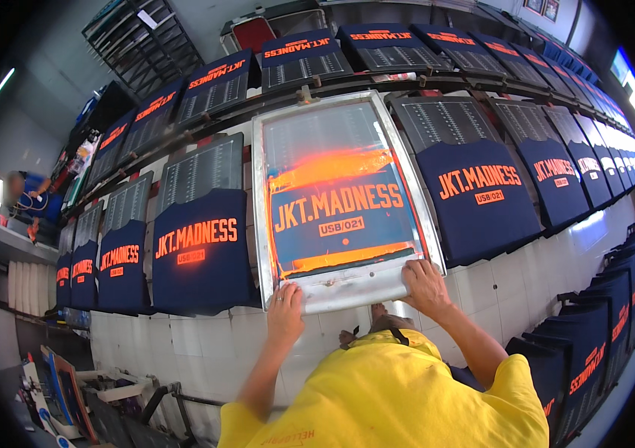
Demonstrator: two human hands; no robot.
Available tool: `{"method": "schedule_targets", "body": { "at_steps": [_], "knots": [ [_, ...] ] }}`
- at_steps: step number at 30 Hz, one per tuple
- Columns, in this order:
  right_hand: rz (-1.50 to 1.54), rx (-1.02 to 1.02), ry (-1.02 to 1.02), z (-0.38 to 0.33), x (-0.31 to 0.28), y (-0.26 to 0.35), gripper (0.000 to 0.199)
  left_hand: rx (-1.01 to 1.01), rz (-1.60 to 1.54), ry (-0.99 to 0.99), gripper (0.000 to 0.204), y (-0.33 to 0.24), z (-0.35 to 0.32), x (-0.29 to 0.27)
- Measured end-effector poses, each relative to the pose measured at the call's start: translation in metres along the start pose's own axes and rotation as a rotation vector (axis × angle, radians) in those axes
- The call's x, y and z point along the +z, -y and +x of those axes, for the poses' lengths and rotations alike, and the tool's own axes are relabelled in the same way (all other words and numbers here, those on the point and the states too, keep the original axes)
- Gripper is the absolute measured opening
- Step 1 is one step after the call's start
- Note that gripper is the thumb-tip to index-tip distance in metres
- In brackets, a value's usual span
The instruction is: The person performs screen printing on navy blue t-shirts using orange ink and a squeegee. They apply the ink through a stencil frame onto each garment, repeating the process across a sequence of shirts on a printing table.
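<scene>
A silkscreen printing frame [259, 187] with a pale metal rim lies over a dark pallet in the middle of the head view. Through its mesh shows orange lettering, with bands of wet orange ink [332, 168] above and below it. My left hand [285, 308] grips the frame's near left corner, fingers over the rim. At the near right corner my right hand [426, 287] closes on the same rim. The frame's far end rests by the rail. To the left lies a navy shirt [196, 239] with an orange print, and another navy shirt [474, 194] lies to the right.
Long rows of pallets with printed navy shirts run left and right, and a second row [304, 60] stands beyond the rail [213, 116]. Behind me on the right are more draped shirts [582, 358]. Frames and boards [71, 388] lean at the lower left, and a dark rack [142, 45] stands far left.
</scene>
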State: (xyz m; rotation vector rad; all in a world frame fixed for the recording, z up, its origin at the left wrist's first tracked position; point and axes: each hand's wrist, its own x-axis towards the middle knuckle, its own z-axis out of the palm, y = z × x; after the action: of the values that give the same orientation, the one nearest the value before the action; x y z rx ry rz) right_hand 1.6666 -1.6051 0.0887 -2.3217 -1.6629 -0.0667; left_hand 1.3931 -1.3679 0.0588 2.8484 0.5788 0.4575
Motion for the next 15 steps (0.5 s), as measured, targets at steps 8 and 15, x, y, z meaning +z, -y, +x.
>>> {"method": "schedule_targets", "body": {
  "at_steps": [8,15],
  "knots": [
    [0.344,0.028,-0.127,0.003,-0.009,-0.033,0.053,-0.052,-0.283,0.032,0.074,0.012,0.011,-0.029],
    [0.501,0.502,-0.267,0.016,0.035,-0.094,0.034,-0.701,-0.293,-0.235,0.033,0.09,0.012,0.033]
  ]
}}
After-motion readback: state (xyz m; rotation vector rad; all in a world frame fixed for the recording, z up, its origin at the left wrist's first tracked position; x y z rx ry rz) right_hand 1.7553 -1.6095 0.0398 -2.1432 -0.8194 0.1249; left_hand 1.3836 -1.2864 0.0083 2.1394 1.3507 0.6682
